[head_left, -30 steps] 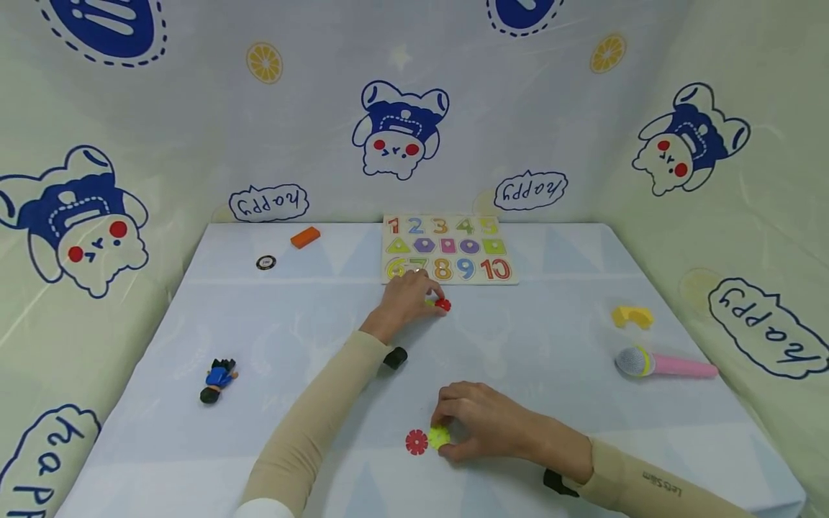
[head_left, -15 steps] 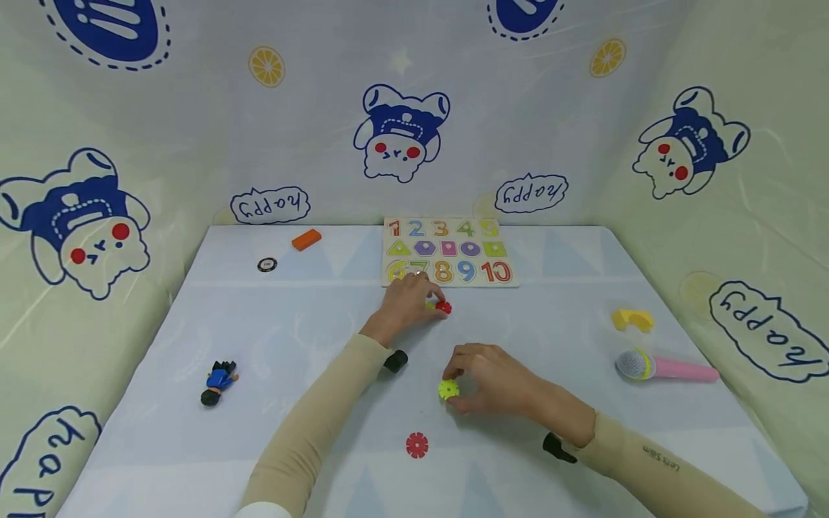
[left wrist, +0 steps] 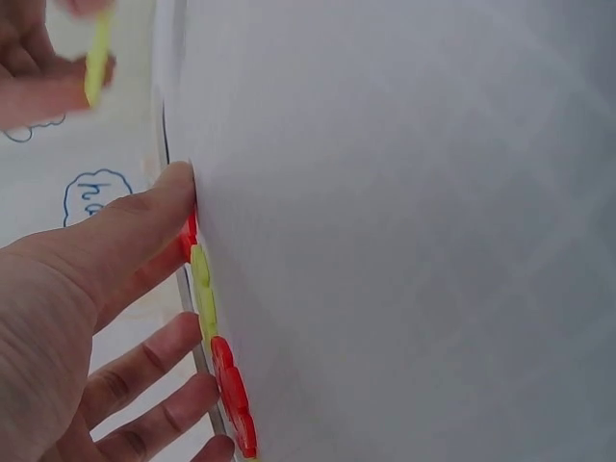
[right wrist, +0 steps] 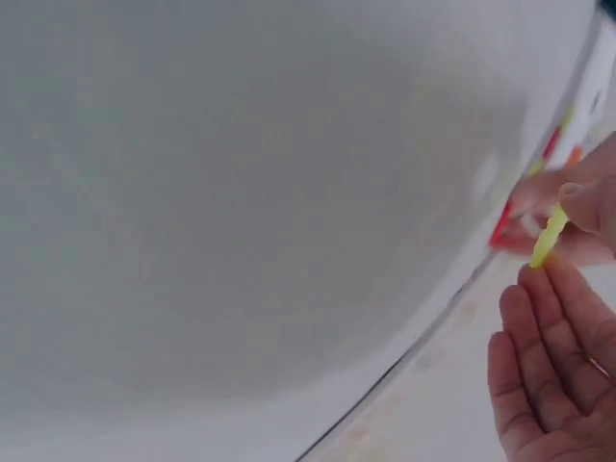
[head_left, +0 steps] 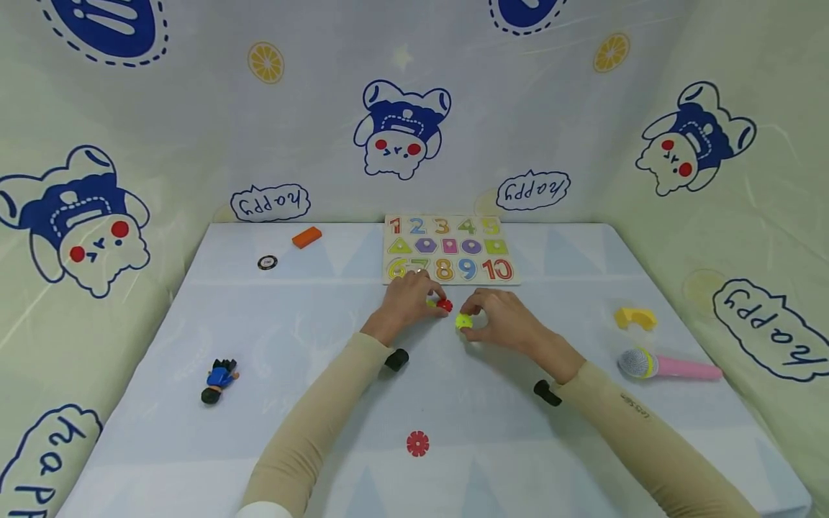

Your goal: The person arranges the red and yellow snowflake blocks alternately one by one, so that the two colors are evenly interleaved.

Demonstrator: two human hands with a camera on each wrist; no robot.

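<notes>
"One red, flower-shaped, plastic-looking disc (head_left: 417, 444) lies nearest on the pale blue-and-white counter (head_left: 492, 475). And beyond it?"

"The right hand (head_left: 512, 327), pinching a bright yellow notched disc (head_left: 464, 321). Just apart, the left hand's (head_left: 404, 298) fingers narrow on a red notched disc (head_left: 444, 306), ending a row of touching red and yellow-green discs (left wrist: 231, 385)."

"Doing that well?"

"I'd steady the red end lightly, keep the yellow one level and approach slowly, lest the row skew. Farthest lies the pale number board (head_left: 454, 226)."
</notes>
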